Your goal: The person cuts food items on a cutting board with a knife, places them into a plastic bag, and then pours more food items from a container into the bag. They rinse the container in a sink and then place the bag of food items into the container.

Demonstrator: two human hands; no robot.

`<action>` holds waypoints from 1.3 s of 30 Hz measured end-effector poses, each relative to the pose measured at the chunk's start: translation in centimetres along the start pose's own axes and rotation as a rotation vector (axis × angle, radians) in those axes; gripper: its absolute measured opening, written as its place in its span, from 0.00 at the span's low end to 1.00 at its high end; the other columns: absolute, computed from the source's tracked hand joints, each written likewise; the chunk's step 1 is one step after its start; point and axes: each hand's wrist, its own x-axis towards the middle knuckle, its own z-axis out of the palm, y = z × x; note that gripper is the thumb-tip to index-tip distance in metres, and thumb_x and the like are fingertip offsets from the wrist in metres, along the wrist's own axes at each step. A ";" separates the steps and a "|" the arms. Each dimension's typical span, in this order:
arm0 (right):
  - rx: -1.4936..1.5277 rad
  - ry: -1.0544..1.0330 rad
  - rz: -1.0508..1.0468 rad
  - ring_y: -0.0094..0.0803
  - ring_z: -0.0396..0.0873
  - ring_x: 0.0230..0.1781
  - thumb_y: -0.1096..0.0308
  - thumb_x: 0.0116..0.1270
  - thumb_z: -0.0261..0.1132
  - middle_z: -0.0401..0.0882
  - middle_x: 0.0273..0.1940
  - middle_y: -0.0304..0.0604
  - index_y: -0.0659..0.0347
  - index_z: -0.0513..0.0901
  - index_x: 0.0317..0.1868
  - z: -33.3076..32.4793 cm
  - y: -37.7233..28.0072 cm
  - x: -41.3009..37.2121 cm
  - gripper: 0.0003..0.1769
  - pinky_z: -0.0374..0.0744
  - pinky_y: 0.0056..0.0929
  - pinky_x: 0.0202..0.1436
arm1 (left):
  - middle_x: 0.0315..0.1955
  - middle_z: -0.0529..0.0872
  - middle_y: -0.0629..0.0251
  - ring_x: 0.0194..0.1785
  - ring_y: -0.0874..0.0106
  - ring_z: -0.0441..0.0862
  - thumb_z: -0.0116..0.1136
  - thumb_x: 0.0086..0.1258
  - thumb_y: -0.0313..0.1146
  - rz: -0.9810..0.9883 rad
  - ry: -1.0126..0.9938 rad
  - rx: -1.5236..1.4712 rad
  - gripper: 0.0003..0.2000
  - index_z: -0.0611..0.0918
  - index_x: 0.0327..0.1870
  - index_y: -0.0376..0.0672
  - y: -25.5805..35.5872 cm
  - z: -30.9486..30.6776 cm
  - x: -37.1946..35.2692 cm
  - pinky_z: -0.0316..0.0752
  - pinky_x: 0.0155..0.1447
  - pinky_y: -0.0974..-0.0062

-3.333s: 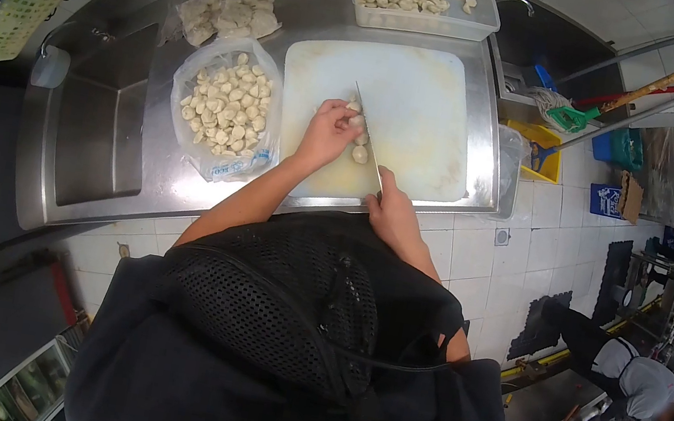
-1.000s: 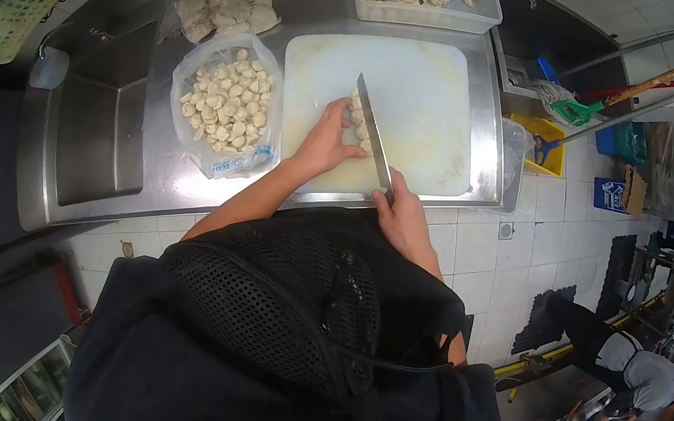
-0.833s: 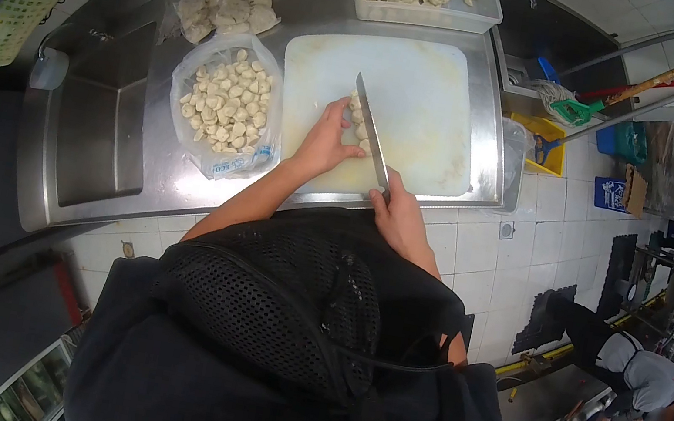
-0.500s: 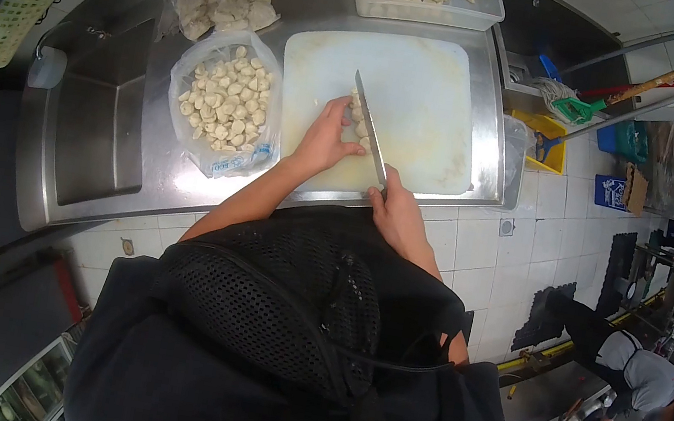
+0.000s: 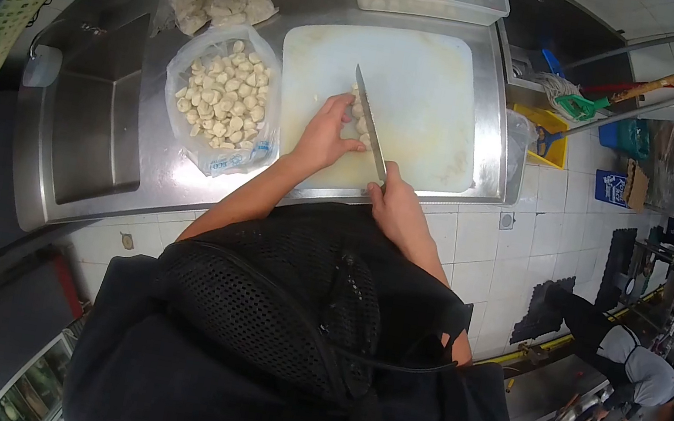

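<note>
My right hand (image 5: 398, 211) is wrapped round the handle of a long knife (image 5: 373, 124), whose blade points away over the white cutting board (image 5: 429, 75). Close along the blade's left side lies a short row of pale balls (image 5: 359, 111) that look like fish balls, partly hidden by the blade. My left hand (image 5: 327, 134) rests on the board beside this row, thumb and curved fingers apart, fingertips at the balls. Left of the board, an open plastic bag (image 5: 175, 119) holds many whole pale balls (image 5: 227, 96).
A plastic tub (image 5: 431, 7) of cut pale pieces stands behind the board. Bagged pale food (image 5: 229, 1) lies at the back left, near a steel sink (image 5: 100, 120). A yellow bin (image 5: 549, 152) stands to the right. A co-worker (image 5: 646, 374) bends over pans at lower right.
The view has shifted very slightly. My hands and the knife stay nearly in place over the row of balls. The co-worker's arm and pan have moved.
</note>
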 end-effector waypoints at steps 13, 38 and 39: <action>0.023 -0.026 -0.043 0.77 0.85 0.46 0.70 0.79 0.67 0.87 0.38 0.75 0.70 0.72 0.61 0.6 0.3 2.0 0.19 0.81 0.69 0.51 | 0.71 0.80 0.52 0.59 0.57 0.86 0.90 0.51 0.28 -0.008 0.014 -0.005 0.49 0.75 0.77 0.34 -0.1 -0.1 0.1 0.86 0.64 0.61; -0.030 0.137 -0.130 0.67 0.88 0.40 0.66 0.76 0.72 0.88 0.33 0.64 0.67 0.79 0.57 1.4 1.8 4.1 0.18 0.83 0.59 0.45 | 0.72 0.73 0.51 0.61 0.60 0.82 0.89 0.58 0.35 -0.020 -0.016 0.028 0.50 0.69 0.82 0.36 -0.1 0.3 0.5 0.84 0.67 0.61; -0.031 0.141 -0.136 0.67 0.88 0.40 0.66 0.76 0.72 0.88 0.33 0.64 0.67 0.79 0.57 1.0 1.5 4.0 0.18 0.83 0.59 0.45 | 0.72 0.73 0.51 0.62 0.60 0.82 0.88 0.58 0.35 -0.023 -0.008 0.021 0.50 0.69 0.82 0.35 -0.1 0.3 0.4 0.84 0.68 0.61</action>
